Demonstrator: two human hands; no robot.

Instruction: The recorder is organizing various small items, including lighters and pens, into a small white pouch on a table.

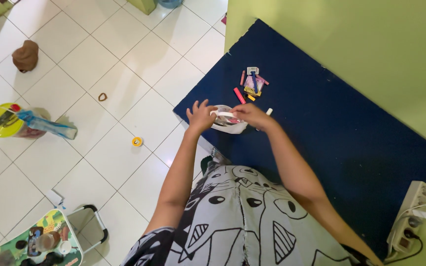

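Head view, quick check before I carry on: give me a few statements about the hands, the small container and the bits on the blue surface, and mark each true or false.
1. Both hands are at the small clear container. True: the left hand and the right hand meet over it, with a white strip between them.
2. The container rests on the white floor tiles. False: it sits at the edge of the dark blue surface.
3. A cluster of small pink and yellow pieces lies on the blue surface beyond the hands. True.
4. The power strip lies beside the left hand. False: it is at the far right edge, by the green wall.
5. A yellow-lidded jar stands on the floor. True.
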